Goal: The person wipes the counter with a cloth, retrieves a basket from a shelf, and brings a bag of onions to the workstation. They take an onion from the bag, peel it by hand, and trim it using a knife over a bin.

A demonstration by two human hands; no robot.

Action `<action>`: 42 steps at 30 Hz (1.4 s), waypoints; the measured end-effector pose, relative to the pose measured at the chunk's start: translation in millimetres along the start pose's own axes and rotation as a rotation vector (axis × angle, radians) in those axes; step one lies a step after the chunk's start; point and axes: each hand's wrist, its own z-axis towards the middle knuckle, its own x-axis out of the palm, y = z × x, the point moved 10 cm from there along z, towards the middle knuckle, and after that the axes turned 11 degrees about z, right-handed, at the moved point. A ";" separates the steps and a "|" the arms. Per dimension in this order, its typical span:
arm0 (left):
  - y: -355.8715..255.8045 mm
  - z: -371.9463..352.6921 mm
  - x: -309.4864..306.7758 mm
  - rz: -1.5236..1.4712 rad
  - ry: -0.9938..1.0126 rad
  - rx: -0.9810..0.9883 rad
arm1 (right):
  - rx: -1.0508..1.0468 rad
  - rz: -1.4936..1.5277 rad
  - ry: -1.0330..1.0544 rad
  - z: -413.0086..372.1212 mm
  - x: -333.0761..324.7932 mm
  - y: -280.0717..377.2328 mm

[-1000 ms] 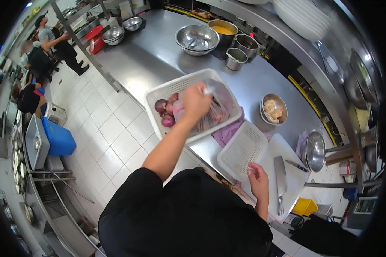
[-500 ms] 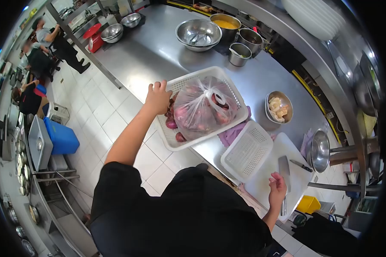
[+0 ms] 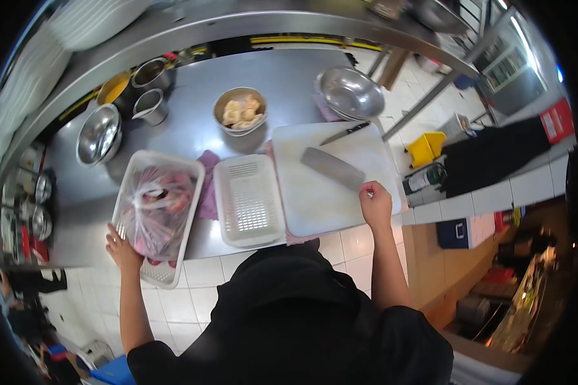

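My left hand [image 3: 123,249], fingers spread, touches the left side of a large white basket [image 3: 196,192]. Inside it lies a clear plastic bag [image 3: 157,215] of reddish-purple pieces, apparently red onions, with some loose beneath. On the right, my right hand [image 3: 375,200] is closed round the handle of a cleaver [image 3: 332,168], whose broad blade lies over the white cutting board [image 3: 302,208]. A small black-handled knife [image 3: 345,132] rests near the board's far edge. Between board and large basket sits a smaller white basket [image 3: 249,202] with nothing in it.
Beyond the baskets, a metal bowl [image 3: 239,112] holds pale pieces. Steel bowls [image 3: 351,93] stand at the back right, others [image 3: 99,136] at left beside metal pots [image 3: 150,106]. A purple cloth [image 3: 209,186] lies between the baskets. A metal shelf [image 3: 250,27] crosses above the table.
The view has swung to the right. My right hand, earlier above the cleaver's handle, now grips it. My left hand remains at the large basket's edge.
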 end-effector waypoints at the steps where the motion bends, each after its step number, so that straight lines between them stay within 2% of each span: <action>1: 5.1 7.1 16.1 0.063 -0.017 -0.043 | -0.087 -0.185 -0.084 -0.3 -14.0 1.8; 2: 6.9 10.5 14.5 0.124 -0.036 -0.095 | -0.175 -0.372 -0.162 -0.8 -23.9 4.4; 3: 6.6 12.2 10.7 0.124 -0.057 -0.083 | -0.166 -0.366 -0.184 1.7 -29.1 -9.2; 5: 7.5 10.9 -2.6 0.128 0.052 -0.067 | -0.192 -0.428 -0.119 5.3 -25.0 -32.2; 6: 14.4 14.1 10.9 0.129 0.037 -0.057 | -0.184 -0.424 -0.135 5.4 -26.7 -40.3; 8: 42.1 29.0 17.1 -0.056 -0.281 -0.108 | -0.284 -0.444 -0.088 4.4 -12.8 -32.6; 9: 45.3 31.8 6.0 -0.053 -0.290 -0.098 | -0.271 -0.377 -0.001 4.6 -2.2 -37.2; 11: 70.2 33.8 -10.6 -0.551 -0.075 -0.192 | -0.338 -0.249 0.147 -8.1 24.2 -24.8; 12: 68.5 33.7 -24.7 -0.549 -0.078 -0.182 | -0.361 -0.195 0.158 -18.0 34.4 -14.0; 14: 75.0 18.2 -75.5 -0.774 -0.386 -0.265 | -0.373 -0.141 0.164 -29.5 50.7 4.1; 16: 54.1 10.5 -112.0 -0.848 -0.366 -0.277 | -0.246 -0.100 0.218 -26.3 64.4 2.8; 17: 35.4 8.1 -125.5 -0.999 -0.294 -0.264 | -0.219 -0.104 0.262 -18.5 66.9 1.9; 18: 13.6 3.3 -133.9 -1.146 -0.216 -0.259 | -0.267 -0.169 0.200 -3.8 59.0 5.7; 20: -45.7 -0.2 -163.0 -1.426 -0.283 0.014 | -0.404 -0.235 0.114 33.7 46.2 15.7; 22: -143.6 -12.9 -194.7 -1.779 -0.008 0.106 | -0.613 -0.305 0.046 89.3 40.6 22.4; 23: -188.9 -19.3 -208.8 -1.839 0.063 0.195 | -0.726 -0.370 0.020 113.6 46.0 21.1; 25: -290.6 -36.4 -219.8 -2.130 0.381 0.370 | -0.849 -0.591 -0.016 147.8 60.5 1.6; 26: -334.9 -49.2 -238.9 -2.228 0.516 0.457 | -0.874 -0.564 0.019 146.8 66.1 0.5; 28: -409.7 -64.0 -255.6 -2.483 0.792 0.516 | -0.785 -0.597 0.147 165.9 61.3 -7.7; 29: -434.2 -68.5 -262.7 -2.485 0.784 0.512 | -0.798 -0.651 0.197 158.5 56.9 -6.2; 31: -481.9 -85.3 -275.9 -2.764 1.027 0.422 | -0.789 -0.602 0.268 146.1 44.5 -14.8; 33: -512.9 -98.1 -283.5 -2.768 1.037 0.362 | -0.771 -0.542 0.342 126.3 28.4 -29.2; 35: -535.7 -103.4 -288.2 -2.812 1.070 0.340 | -0.523 -0.259 0.368 122.1 -3.8 -49.4; 36: -546.7 -106.1 -288.4 -2.810 1.072 0.332 | -0.519 -0.257 0.373 116.2 -18.4 -52.1; 38: -568.9 -116.0 -289.9 -2.808 1.134 0.263 | -0.222 0.076 0.353 114.5 -55.7 -77.4; 39: -578.4 -118.9 -292.5 -2.798 1.144 0.262 | -0.198 0.227 0.345 111.1 -69.2 -87.1; 40: -589.8 -124.5 -295.5 -2.762 1.194 0.274 | -0.186 0.234 0.336 104.5 -80.2 -91.9; 42: -613.0 -131.4 -303.2 -2.697 1.277 0.306 | -0.033 0.692 0.334 95.6 -105.9 -97.3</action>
